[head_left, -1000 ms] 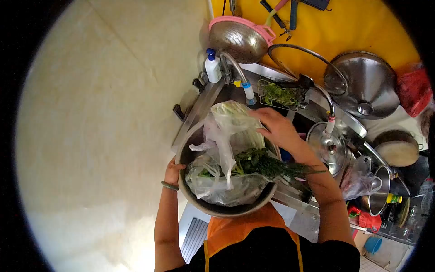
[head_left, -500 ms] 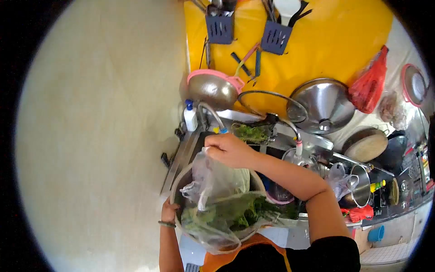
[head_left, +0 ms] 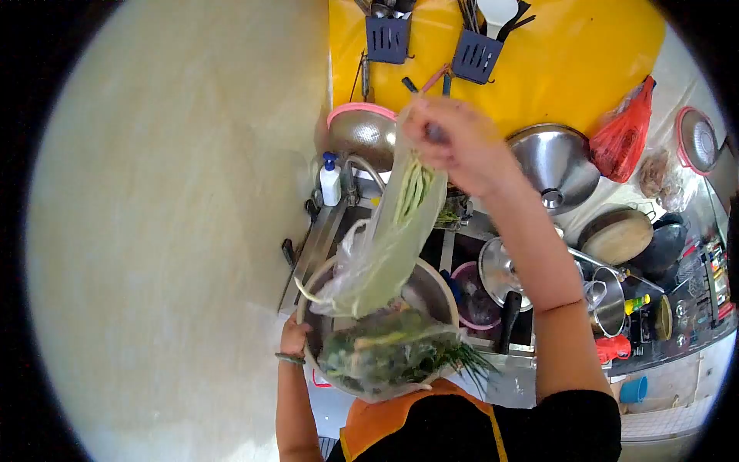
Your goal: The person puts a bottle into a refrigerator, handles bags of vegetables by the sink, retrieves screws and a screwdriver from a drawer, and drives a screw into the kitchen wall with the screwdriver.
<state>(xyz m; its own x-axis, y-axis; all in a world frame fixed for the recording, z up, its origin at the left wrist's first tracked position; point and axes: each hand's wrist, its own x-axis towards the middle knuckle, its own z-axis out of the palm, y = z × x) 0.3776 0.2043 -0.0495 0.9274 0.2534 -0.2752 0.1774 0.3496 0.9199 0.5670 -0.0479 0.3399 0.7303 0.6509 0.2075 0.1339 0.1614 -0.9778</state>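
My right hand is raised above the sink, its fingers closed on the top of a clear plastic bag. Long green beans show through the bag, which hangs down over a large metal basin. At the basin's left rim, my left hand grips the edge. A second clear bag of leafy greens lies in the near half of the basin, with thin green stalks poking out to the right.
Behind the basin are a faucet, a white pump bottle and a pink-rimmed colander. Right of it stand a purple basin and a pot lid. Utensil holders hang on the yellow wall.
My right hand has lifted the bag of beans up and away from me, out of the basin. The leafy greens stay in the basin. My left hand keeps its place on the rim.
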